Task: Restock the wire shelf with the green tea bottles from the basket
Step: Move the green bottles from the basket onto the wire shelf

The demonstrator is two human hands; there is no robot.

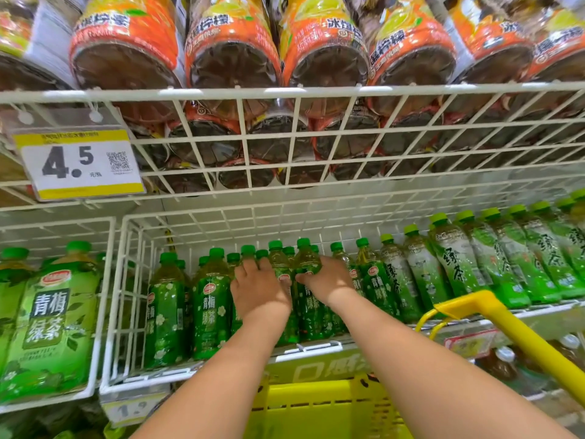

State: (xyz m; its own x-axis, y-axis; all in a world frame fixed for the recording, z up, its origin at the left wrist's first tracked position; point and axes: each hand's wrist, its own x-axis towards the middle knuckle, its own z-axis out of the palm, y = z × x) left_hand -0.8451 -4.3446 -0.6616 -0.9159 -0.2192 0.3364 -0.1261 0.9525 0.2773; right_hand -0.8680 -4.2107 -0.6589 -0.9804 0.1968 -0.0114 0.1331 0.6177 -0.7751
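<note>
Hands point(261, 288) point(329, 282) curl fingers round ribbed plastic green tea bottles point(281, 267) on white wire shelf point(120, 299).

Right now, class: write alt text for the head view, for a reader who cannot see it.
Both hands, left and right, grip green tea bottles upright on a white wire shelf. A yellow basket sits below.

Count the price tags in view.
3. The 4.5 tag hangs from the upper shelf, left. A blurred low tag sits below the green tea shelf, bottom left. A reddish tag is behind the yellow basket handle, right. Others may be hidden.
</note>
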